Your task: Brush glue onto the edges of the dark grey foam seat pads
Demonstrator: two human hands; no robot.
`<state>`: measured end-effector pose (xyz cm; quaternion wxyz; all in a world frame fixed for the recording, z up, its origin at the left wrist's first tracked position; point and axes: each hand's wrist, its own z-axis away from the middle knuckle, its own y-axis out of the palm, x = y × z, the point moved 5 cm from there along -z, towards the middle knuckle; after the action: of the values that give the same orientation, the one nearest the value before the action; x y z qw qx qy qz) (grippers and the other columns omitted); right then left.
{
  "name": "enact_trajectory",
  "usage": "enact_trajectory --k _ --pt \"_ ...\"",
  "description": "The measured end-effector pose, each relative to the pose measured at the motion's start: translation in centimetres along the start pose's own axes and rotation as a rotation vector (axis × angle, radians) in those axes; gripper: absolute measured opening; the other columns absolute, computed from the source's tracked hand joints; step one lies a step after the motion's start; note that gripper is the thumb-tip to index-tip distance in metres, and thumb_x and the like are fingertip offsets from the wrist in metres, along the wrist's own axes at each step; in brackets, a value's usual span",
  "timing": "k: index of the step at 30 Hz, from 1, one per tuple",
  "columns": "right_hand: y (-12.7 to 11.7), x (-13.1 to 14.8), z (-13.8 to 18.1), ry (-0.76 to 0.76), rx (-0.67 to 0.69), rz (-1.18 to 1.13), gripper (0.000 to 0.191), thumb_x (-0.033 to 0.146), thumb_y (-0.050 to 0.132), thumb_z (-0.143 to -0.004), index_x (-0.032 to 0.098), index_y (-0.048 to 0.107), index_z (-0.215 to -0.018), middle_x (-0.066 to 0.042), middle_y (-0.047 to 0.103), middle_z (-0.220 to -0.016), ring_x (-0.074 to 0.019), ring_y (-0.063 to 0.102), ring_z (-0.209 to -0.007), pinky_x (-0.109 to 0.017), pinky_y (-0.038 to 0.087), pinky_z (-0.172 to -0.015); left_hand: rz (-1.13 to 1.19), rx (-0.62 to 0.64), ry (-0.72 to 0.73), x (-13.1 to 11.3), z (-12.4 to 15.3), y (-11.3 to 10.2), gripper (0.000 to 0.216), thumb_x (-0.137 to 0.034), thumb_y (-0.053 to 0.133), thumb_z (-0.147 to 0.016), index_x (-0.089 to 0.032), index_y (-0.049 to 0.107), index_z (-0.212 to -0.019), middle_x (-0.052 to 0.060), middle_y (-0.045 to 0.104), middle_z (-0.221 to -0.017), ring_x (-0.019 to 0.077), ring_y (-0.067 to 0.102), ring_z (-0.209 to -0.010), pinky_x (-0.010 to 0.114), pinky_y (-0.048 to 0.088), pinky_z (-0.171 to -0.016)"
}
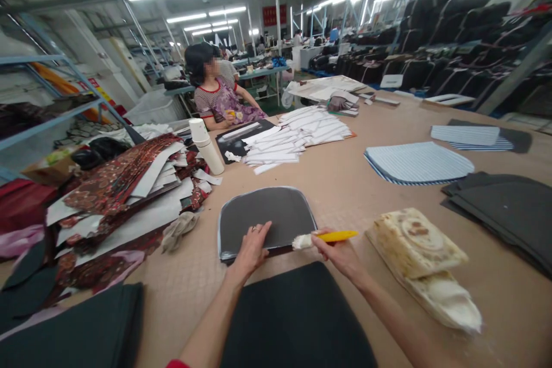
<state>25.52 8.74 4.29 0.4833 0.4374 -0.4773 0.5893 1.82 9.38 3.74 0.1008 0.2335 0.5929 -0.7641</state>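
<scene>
My left hand (253,247) lies on the lower part of a dark grey rounded panel (267,213), its fingers stretched out. A pale whitish line runs along the panel's edge. In my right hand (330,247) is a brush with a yellow handle (340,236); its white, coated bristles (302,241) are at the panel's lower right edge. Nearer to me lies a stack of dark green-black panels (297,322). Right of my right hand stands a cream-stained, glue-crusted block (418,241), with a white mass (448,299) at its front end.
Patterned red-brown fabric pieces (116,184) are heaped at left, beside a white bottle (207,149) and a crumpled glove (180,231). White strips (297,132) lie farther back. At right are blue-striped panels (418,162) and dark grey sheets (509,207). A co-worker (219,89) sits across the table.
</scene>
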Motion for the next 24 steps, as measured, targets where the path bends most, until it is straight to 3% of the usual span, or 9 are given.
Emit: enact_trajectory --k 4,8,12,15,17,20,24 --pt "-4.4 -0.8 -0.7 0.008 -0.150 0.177 0.035 0.054 0.058 -0.069 0.020 0.061 -0.070 0.003 0.052 -0.049 -0.0144 0.050 -0.046 -0.027 0.041 -0.048 0.072 0.007 0.057 0.9 -0.4 -0.2 0.076 -0.007 0.056 -0.066 -0.024 0.034 -0.136 0.010 0.054 -0.122 0.0261 0.047 -0.114 0.046 0.033 -0.101" --pt "-8.7 0.2 0.6 -0.020 -0.313 0.315 0.037 0.056 0.055 -0.073 0.020 0.063 -0.081 0.002 0.056 -0.053 -0.0179 0.057 -0.053 -0.031 0.046 -0.057 0.149 -0.011 0.114 2.0 -0.8 -0.3 0.069 -0.007 0.056 -0.066 -0.023 0.038 -0.131 0.007 0.059 -0.112 0.0211 0.053 -0.105 0.039 0.040 -0.096" --pt "-8.2 1.4 2.5 -0.073 -0.192 0.255 0.042 0.057 0.051 -0.080 0.021 0.061 -0.101 0.001 0.062 -0.064 -0.0191 0.063 -0.065 -0.034 0.049 -0.076 0.148 -0.141 0.109 1.8 -0.9 -0.4 0.050 -0.001 0.047 -0.062 -0.020 0.051 -0.109 0.005 0.057 -0.101 0.0176 0.055 -0.090 0.032 0.046 -0.083" --pt "-7.6 0.9 3.4 -0.075 -0.132 0.125 0.048 0.057 0.048 -0.083 0.021 0.055 -0.114 -0.001 0.065 -0.071 -0.0178 0.063 -0.059 -0.035 0.052 -0.068 0.128 -0.299 0.071 1.2 -0.9 -1.6 0.030 -0.002 0.043 -0.060 -0.019 0.051 -0.083 0.004 0.053 -0.086 0.0183 0.052 -0.081 0.033 0.045 -0.075" --pt "-7.9 0.5 3.4 -0.118 -0.152 0.062 0.048 0.058 0.049 -0.082 0.020 0.057 -0.110 -0.002 0.065 -0.072 -0.0183 0.063 -0.057 -0.035 0.053 -0.065 0.130 -0.413 0.055 0.9 -0.9 -3.8 0.020 -0.005 0.042 -0.064 -0.020 0.047 -0.076 0.004 0.051 -0.082 0.0191 0.051 -0.079 0.035 0.045 -0.075" --pt "-8.6 0.8 2.9 -0.230 -0.214 0.066 0.044 0.058 0.060 -0.075 0.020 0.061 -0.098 -0.007 0.068 -0.085 -0.0219 0.067 -0.071 -0.037 0.055 -0.072 0.141 -0.570 0.074 0.4 -0.4 -9.1 0.014 -0.010 0.041 -0.069 -0.021 0.045 -0.077 0.007 0.053 -0.094 0.0212 0.052 -0.092 0.038 0.044 -0.082" --pt "-7.9 4.6 2.4 -0.404 -0.292 0.372 0.052 0.052 0.067 -0.071 0.024 0.057 -0.114 -0.010 0.063 -0.113 -0.0281 0.061 -0.102 -0.044 0.049 -0.088 0.111 -0.681 0.150 -2.5 3.1 -17.3 0.009 -0.016 0.045 -0.070 -0.021 0.047 -0.076 0.009 0.053 -0.110 0.0228 0.050 -0.107 0.040 0.041 -0.092"
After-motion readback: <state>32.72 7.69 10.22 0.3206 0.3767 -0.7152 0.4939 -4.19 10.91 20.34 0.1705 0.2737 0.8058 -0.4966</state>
